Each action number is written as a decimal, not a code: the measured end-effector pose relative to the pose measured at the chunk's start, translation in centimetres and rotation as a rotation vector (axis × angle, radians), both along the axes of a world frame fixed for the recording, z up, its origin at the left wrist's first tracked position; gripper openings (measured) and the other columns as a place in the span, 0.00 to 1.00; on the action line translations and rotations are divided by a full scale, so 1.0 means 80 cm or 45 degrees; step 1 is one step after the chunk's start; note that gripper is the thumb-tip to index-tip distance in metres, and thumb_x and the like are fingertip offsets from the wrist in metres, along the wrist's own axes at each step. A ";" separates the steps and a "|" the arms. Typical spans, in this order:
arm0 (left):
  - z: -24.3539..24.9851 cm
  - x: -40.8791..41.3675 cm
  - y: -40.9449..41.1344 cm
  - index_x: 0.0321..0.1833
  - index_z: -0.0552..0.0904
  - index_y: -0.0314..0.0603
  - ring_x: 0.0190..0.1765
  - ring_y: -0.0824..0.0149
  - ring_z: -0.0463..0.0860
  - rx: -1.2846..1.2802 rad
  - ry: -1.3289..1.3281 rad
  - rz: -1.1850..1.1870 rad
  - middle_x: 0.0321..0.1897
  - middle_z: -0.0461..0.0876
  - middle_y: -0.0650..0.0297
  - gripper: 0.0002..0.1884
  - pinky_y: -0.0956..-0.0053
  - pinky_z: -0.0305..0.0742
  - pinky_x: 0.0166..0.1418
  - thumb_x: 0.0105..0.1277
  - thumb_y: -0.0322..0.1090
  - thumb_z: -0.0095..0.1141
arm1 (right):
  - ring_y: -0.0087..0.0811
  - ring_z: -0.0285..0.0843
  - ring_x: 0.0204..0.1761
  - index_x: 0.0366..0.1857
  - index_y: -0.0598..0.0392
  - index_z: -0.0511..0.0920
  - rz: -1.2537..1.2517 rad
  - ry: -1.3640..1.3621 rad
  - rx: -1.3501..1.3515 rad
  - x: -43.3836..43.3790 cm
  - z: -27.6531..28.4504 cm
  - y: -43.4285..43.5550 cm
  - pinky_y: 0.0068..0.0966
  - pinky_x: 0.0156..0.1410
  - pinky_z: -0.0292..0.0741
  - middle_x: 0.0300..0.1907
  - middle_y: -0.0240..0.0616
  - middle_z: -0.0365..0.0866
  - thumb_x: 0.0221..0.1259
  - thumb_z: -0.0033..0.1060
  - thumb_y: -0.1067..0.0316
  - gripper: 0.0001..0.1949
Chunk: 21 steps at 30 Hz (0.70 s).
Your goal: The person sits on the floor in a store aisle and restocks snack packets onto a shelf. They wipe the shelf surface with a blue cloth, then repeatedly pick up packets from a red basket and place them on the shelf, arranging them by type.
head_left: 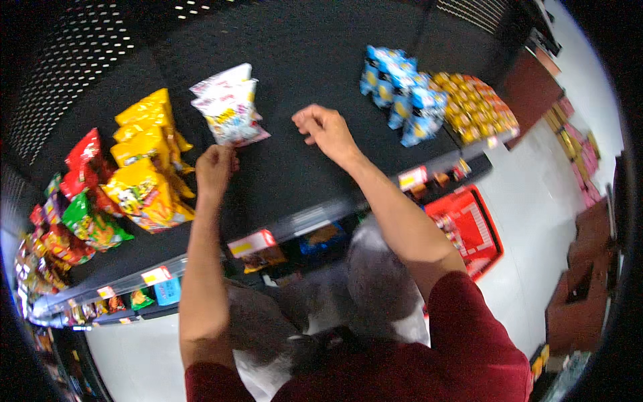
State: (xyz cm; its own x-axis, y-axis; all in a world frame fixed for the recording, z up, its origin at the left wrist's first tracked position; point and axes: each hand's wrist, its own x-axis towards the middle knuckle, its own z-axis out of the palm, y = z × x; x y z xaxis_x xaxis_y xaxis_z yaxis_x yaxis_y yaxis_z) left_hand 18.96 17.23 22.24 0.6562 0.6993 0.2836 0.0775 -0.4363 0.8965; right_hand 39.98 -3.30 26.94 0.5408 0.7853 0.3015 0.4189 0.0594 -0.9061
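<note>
On a black store shelf [281, 186] stands a short row of white snack bags [228, 108] with colourful print. My left hand [216, 168] is just in front of their lower edge, its fingers curled; whether it touches or grips a bag cannot be told. To the right of these bags, my right hand [321, 128] hovers over the shelf with bent fingers and nothing visible in it. Yellow snack bags [145, 176] stand left of my left hand. Blue snack bags [407, 95] stand beyond my right hand, to the right.
Red bags [85, 171] and a green bag [93, 223] stand at the left. Gold-wrapped round sweets [467, 105] lie at the right end. Price tags [253, 242] line the shelf edge, with goods on a lower shelf. A red plastic basket [469, 228] sits at the right by my legs.
</note>
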 end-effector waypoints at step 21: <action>0.020 -0.005 -0.045 0.60 0.82 0.41 0.41 0.79 0.82 -0.323 0.528 -0.516 0.42 0.86 0.70 0.15 0.82 0.74 0.47 0.80 0.42 0.54 | 0.56 0.84 0.54 0.64 0.51 0.77 -0.490 -0.458 -1.156 -0.005 -0.369 -0.533 0.46 0.56 0.82 0.58 0.55 0.82 0.68 0.52 0.71 0.20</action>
